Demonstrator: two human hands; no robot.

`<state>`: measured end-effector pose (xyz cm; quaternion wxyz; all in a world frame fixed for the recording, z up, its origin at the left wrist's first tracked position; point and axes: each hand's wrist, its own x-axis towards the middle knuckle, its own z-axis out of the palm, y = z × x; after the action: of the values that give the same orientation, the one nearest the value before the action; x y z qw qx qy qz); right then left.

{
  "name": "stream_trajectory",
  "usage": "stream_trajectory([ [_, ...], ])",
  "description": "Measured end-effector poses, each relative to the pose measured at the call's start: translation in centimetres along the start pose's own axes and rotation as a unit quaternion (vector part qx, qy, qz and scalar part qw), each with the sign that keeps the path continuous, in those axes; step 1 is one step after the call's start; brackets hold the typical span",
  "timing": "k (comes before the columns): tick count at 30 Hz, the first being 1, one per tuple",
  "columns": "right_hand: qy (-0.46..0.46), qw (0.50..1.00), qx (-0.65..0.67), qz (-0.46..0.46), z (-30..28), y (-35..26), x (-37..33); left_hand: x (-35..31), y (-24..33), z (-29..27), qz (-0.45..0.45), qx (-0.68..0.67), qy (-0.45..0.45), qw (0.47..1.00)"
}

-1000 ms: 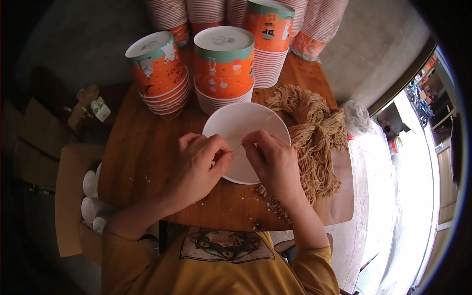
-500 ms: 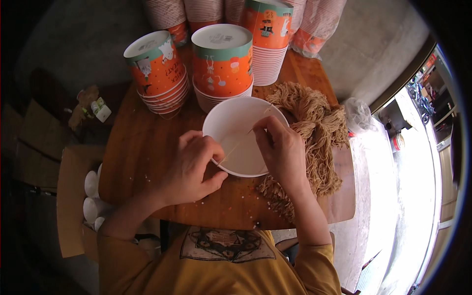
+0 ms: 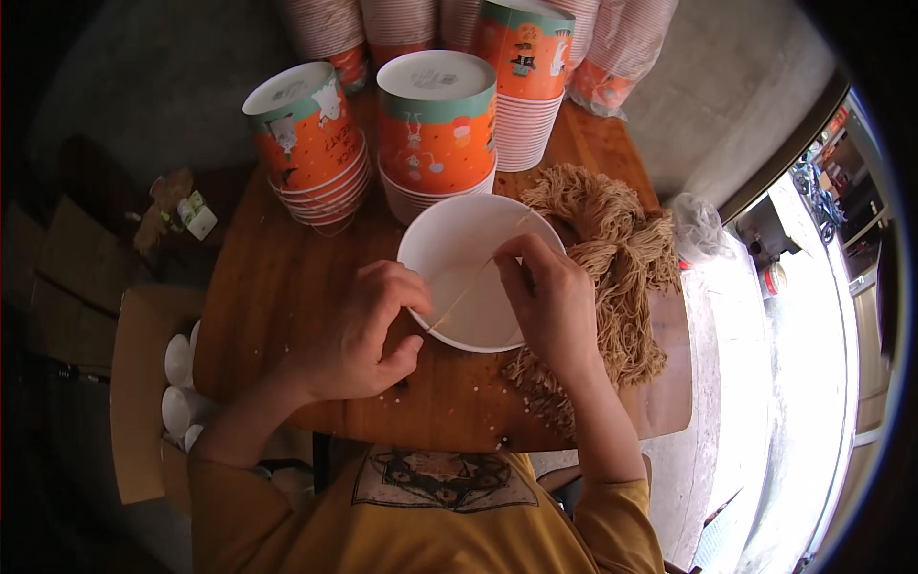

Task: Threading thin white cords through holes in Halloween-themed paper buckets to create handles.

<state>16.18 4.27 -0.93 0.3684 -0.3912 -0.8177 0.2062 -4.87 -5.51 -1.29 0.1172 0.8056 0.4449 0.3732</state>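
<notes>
A white paper bucket (image 3: 442, 237) stands mouth up on the wooden table in front of me. My right hand (image 3: 553, 301) is over its right side, thumb and forefinger pinched on a thin tan string (image 3: 465, 291). This string slants across the bucket's mouth down to the near left rim. Beside that rim is my left hand (image 3: 359, 335), with thumb and fingers apart and nothing visible between them. Its fingertips are at the rim; whether they touch it I cannot tell. To the right, partly behind my right hand, lies a bundle of tan strings (image 3: 622, 244).
Upside-down stacks of orange and green paper buckets (image 3: 438, 134) stand behind the white one. More stacks in clear plastic (image 3: 612, 57) line the back. An open cardboard box (image 3: 139, 383) with white cups is at the left. A clear plastic bag (image 3: 698, 225) sits beyond the string bundle.
My left thumb and fingers have parted at the near left rim. The string now runs in a straighter slant to my right hand, which keeps its pinch.
</notes>
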Motion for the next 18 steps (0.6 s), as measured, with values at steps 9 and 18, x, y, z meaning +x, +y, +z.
stream_trajectory([
  [9,-0.003,1.000,0.002,-0.001,0.2,0.2,0.2,0.7,0.2,0.4,0.072,0.099,-0.039,0.992],
  [18,0.011,0.998,0.018,-0.060,-0.5,0.3,0.5,1.4,-0.5,-0.3,0.155,0.117,-0.094,0.976],
])
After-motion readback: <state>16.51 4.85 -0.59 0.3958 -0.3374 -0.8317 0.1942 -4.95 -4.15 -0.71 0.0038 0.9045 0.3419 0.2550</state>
